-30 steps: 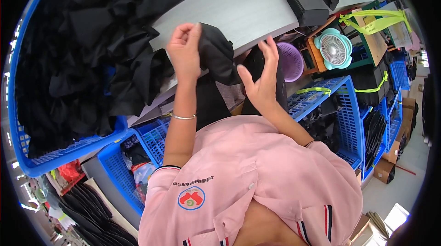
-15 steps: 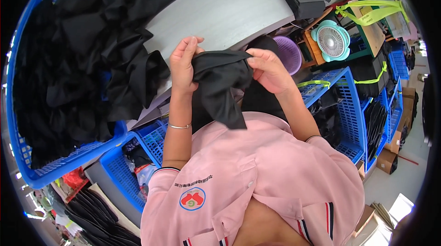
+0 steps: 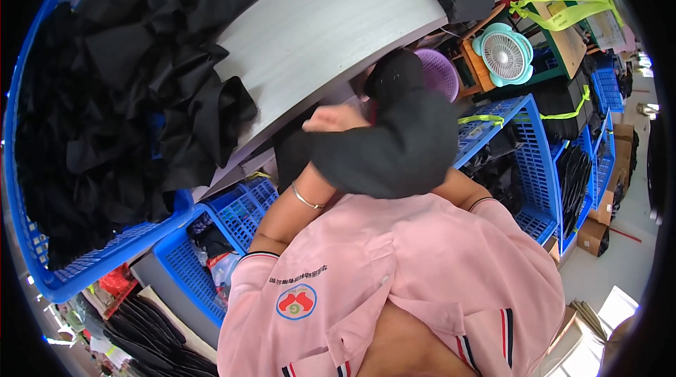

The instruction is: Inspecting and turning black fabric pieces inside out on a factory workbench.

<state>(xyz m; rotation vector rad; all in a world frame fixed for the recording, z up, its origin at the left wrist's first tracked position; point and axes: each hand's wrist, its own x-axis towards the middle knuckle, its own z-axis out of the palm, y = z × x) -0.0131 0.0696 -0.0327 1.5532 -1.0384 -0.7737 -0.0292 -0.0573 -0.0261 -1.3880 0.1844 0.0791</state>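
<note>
A black cloth piece (image 3: 387, 155) is spread above my lap, smeared by motion. It covers my left wrist and hides my right hand completely. My left hand (image 3: 334, 118) shows past the cloth's upper left edge, blurred, close to the table's near edge; its fingers look curled, but their grip is unclear. A silver bracelet (image 3: 307, 196) sits on that forearm. Of my right arm, only the forearm (image 3: 461, 189) emerges below the cloth. To the left, a heap of black cloth pieces (image 3: 134, 74) fills a large blue basket (image 3: 70, 275).
The grey-white table (image 3: 317, 18) runs diagonally ahead, a dark stack (image 3: 465, 0) at its far end. Right of it stand a purple basket (image 3: 438, 73), a turquoise fan (image 3: 503, 55) and blue crates (image 3: 542, 166). Another blue crate (image 3: 184, 264) is at lower left.
Both hands have come down toward my body. The cloth, earlier bunched between my fingers, is now spread wider and lower, hiding my right hand.
</note>
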